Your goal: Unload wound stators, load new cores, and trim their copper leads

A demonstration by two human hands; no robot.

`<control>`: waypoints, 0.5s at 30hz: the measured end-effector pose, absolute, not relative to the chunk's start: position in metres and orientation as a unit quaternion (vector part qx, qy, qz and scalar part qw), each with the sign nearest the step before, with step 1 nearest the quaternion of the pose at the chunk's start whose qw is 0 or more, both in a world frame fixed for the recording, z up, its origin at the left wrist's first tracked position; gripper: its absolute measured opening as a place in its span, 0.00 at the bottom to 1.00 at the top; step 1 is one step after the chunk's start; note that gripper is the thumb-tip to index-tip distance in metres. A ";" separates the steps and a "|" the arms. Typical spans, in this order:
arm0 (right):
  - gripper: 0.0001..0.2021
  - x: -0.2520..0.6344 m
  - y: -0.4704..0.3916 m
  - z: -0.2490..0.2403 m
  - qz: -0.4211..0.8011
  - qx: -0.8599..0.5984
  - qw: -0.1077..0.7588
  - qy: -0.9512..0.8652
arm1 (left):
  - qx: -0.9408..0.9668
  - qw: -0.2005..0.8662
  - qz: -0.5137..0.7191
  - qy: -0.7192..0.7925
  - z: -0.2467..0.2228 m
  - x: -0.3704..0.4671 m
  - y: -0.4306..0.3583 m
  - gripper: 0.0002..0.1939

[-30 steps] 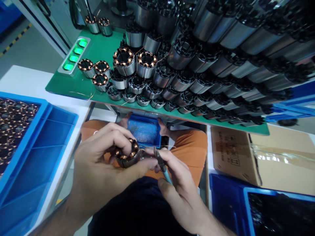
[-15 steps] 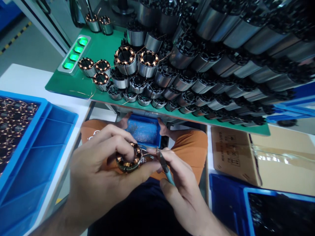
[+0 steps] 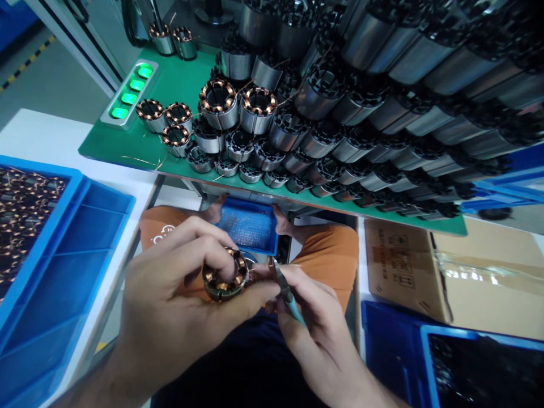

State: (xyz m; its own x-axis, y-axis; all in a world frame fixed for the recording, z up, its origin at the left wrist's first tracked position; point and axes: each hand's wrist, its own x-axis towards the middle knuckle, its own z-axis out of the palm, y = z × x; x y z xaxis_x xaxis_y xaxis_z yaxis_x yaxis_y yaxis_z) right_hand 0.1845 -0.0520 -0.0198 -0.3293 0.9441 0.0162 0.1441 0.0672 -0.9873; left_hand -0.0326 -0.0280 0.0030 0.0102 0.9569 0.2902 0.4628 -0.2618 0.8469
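My left hand (image 3: 170, 300) grips a motor stator (image 3: 225, 290) with copper windings, one finger hooked into its bore and the thumb reaching right along its side. In my right hand (image 3: 318, 323) is a pair of cutting pliers (image 3: 289, 297) with teal handles, its metal jaws up by the left thumb tip. Short copper wire ends show between the stator and the pliers. Whether the jaws touch a wire I cannot tell. Both hands are above my lap, and the fingers partly hide the stator.
On the green bench (image 3: 123, 144) stand several rows of bare stator cores (image 3: 323, 139) and a few copper-wound stators (image 3: 258, 110), beside a green-lit button panel (image 3: 132, 93). A blue bin (image 3: 97, 226) of wound stators lies left. Right are a cardboard box (image 3: 403, 272) and another blue bin (image 3: 391, 340).
The pliers have tilted a little and shifted slightly down and right with my right hand. The wire ends that stretched toward the jaws show less. My left hand keeps its hold on the stator.
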 end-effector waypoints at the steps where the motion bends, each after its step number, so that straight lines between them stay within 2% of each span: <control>1: 0.31 0.184 -0.052 -0.019 0.535 -0.436 0.378 -0.617 | 0.654 0.277 0.449 0.543 0.003 -0.033 -0.028 0.19; 9: 0.23 0.177 -0.045 -0.016 0.510 -0.447 0.402 -0.615 | 0.660 0.267 0.444 0.544 0.004 -0.032 -0.027 0.19; 15: 0.19 0.179 -0.039 -0.011 0.512 -0.453 0.380 -0.624 | 0.672 0.255 0.448 0.532 0.009 -0.033 -0.025 0.19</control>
